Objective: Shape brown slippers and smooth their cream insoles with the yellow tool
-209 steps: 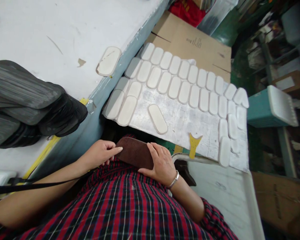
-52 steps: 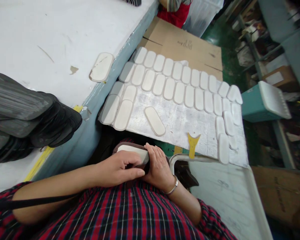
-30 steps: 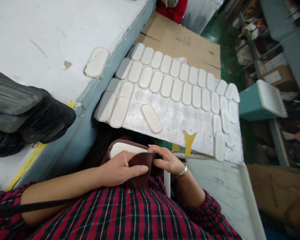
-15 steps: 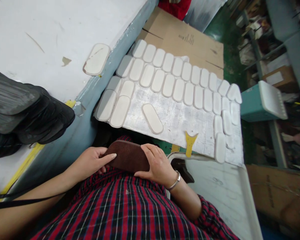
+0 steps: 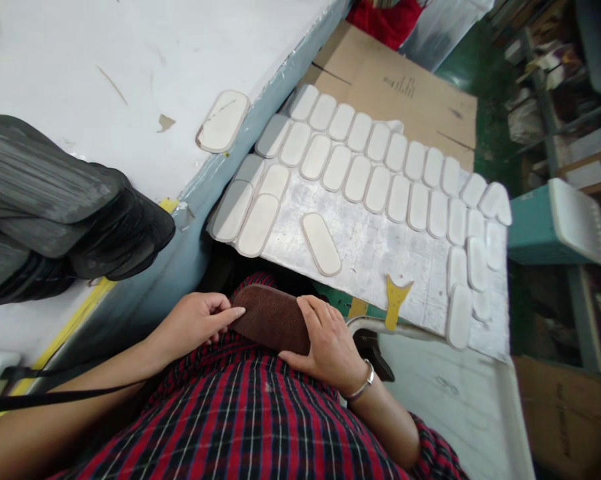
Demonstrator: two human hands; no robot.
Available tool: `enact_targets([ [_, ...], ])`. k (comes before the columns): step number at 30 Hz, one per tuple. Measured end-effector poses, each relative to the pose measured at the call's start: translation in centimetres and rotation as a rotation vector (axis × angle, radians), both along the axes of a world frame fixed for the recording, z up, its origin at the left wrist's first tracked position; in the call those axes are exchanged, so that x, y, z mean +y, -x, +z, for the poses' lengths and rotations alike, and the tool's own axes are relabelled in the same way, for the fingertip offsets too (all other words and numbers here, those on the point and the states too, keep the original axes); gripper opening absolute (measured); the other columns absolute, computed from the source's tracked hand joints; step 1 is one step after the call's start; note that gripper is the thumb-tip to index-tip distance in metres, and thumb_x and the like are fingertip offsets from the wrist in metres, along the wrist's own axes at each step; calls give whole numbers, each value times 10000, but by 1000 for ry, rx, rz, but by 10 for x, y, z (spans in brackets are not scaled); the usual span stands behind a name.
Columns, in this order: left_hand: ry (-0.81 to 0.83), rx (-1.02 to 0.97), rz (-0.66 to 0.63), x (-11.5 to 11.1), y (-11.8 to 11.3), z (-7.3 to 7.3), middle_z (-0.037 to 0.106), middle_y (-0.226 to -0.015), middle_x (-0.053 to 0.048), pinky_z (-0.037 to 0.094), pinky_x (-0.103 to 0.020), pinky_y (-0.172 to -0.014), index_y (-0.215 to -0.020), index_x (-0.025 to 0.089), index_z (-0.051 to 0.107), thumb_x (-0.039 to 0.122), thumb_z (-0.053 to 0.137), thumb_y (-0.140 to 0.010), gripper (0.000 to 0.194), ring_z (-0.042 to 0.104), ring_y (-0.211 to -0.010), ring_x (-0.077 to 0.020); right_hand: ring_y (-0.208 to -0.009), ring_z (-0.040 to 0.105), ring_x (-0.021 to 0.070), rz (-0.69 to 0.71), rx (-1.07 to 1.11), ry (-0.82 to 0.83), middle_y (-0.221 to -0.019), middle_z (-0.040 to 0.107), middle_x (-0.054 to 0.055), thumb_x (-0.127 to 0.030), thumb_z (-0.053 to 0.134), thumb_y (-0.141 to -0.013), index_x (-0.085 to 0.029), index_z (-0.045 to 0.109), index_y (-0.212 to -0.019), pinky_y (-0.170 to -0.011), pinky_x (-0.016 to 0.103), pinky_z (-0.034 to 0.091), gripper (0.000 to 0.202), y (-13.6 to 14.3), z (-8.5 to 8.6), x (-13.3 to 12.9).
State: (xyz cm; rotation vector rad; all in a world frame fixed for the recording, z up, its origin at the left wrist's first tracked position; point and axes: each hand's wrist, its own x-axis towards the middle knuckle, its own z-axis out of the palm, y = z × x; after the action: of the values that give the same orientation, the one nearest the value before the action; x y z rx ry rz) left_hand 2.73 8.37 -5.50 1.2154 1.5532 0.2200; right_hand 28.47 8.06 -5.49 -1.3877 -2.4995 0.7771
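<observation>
Over my lap I hold a dark brown oval leather piece point(image 5: 270, 317) with rounded ends, its grained side facing up. My right hand point(image 5: 327, 343) grips its right end, thumb along the near edge and fingers over the far edge. At the left end, the thumb and bent forefinger of my left hand point(image 5: 197, 327) pinch together at the rim; the other fingers are curled, partly hidden. Beyond my hands, a silvery board point(image 5: 350, 243) carries rows of pale oval pieces point(image 5: 357, 179). One loose pale oval point(image 5: 321, 244) lies nearest to the brown piece.
Left of me, a white-topped table point(image 5: 145, 40) bears a stack of black oval pieces point(image 5: 55, 180) and a single pale oval point(image 5: 223, 121). A yellow Y-shaped piece point(image 5: 396, 300) lies at the board's near edge. Flattened cardboard point(image 5: 405, 87) is behind; a teal bin point(image 5: 540, 223) stands right.
The view has shifted, so the surroundings sit farther right in the picture. My left fingers have curled in more at the leather's left end. My right hand keeps its grip.
</observation>
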Motion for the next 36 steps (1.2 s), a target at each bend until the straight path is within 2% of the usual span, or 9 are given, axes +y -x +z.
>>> enact_targets([
  [6, -12, -13, -7, 1, 0, 1, 558, -471, 10, 397, -198, -398, -582, 167, 526, 557, 514, -768, 432, 523, -404, -121, -1167, 408, 300, 18, -50, -17, -1287, 439, 160, -558, 629, -688, -109, 361, -1339, -983, 469, 348, 835, 4, -2, -1],
  [10, 14, -33, 36, 1, 2, -1, 552, -467, 13, 369, -194, -366, -586, 168, 519, 573, 528, -746, 435, 512, -389, -120, -1159, 416, 302, 23, -63, -36, -1282, 442, 164, -580, 615, -693, -112, 369, -1336, -972, 470, 360, 832, 5, -4, -1],
  [19, -44, -58, 52, 2, 2, -1, 546, -448, 15, 347, -186, -351, -576, 162, 534, 541, 551, -739, 413, 492, -359, -105, -1153, 423, 308, 17, -86, -55, -1279, 443, 170, -594, 596, -706, -117, 379, -1331, -967, 476, 359, 816, 8, -3, -2],
  [28, -121, -39, 9, -2, 4, -5, 546, -435, 14, 328, -188, -382, -581, 158, 557, 546, 550, -743, 421, 475, -361, -95, -1161, 415, 317, 6, -90, -85, -1281, 443, 168, -586, 595, -711, -125, 369, -1340, -980, 496, 336, 812, 10, -1, -7],
  [33, -135, -41, 35, -6, 5, -10, 542, -435, 18, 323, -202, -398, -592, 161, 555, 583, 556, -724, 441, 478, -370, -103, -1188, 394, 310, 2, -113, -96, -1298, 435, 168, -607, 591, -703, -104, 358, -1339, -1014, 498, 303, 843, 11, -1, -9],
  [36, -211, -1, 51, -8, 5, -13, 518, -431, 26, 308, -209, -430, -556, 162, 539, 590, 571, -710, 456, 452, -403, -96, -1204, 382, 307, -8, -124, -113, -1312, 425, 174, -631, 566, -713, -93, 307, -1369, -1029, 504, 278, 887, 16, -3, -9],
])
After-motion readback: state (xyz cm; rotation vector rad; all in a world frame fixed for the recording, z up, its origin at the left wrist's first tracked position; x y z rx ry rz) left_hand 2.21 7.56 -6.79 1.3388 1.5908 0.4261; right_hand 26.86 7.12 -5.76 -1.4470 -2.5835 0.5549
